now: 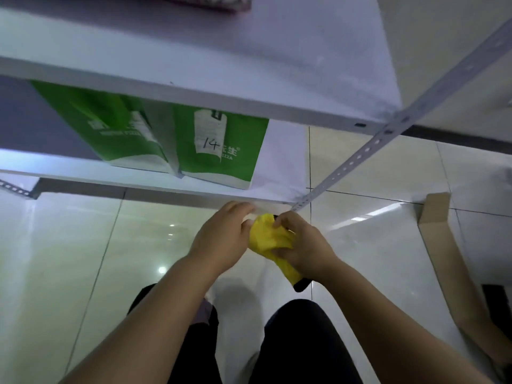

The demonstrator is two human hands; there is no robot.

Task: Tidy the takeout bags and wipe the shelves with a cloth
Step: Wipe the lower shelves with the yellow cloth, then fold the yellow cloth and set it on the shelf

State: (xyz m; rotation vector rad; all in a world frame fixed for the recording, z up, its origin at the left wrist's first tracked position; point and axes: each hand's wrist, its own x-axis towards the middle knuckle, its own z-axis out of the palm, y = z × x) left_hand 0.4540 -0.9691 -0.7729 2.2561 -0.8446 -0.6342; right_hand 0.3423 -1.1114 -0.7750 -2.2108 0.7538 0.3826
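A crumpled yellow cloth (270, 239) is held between both hands just in front of the lower shelf's front edge. My right hand (300, 245) grips it with curled fingers, its lower end trailing past the wrist. My left hand (221, 239) pinches its left side. Two green takeout bags stand on the lower white shelf (274, 173): one (221, 145) with a white slip marked 14, the other (116, 126) to its left, partly hidden by the upper shelf (194, 59).
A perforated metal upright (393, 126) runs diagonally at the shelves' right corner. An open cardboard box (443, 234) sits on the glossy tiled floor at right. A patterned object (210, 1) lies at the top on the upper shelf. My dark-trousered legs are below.
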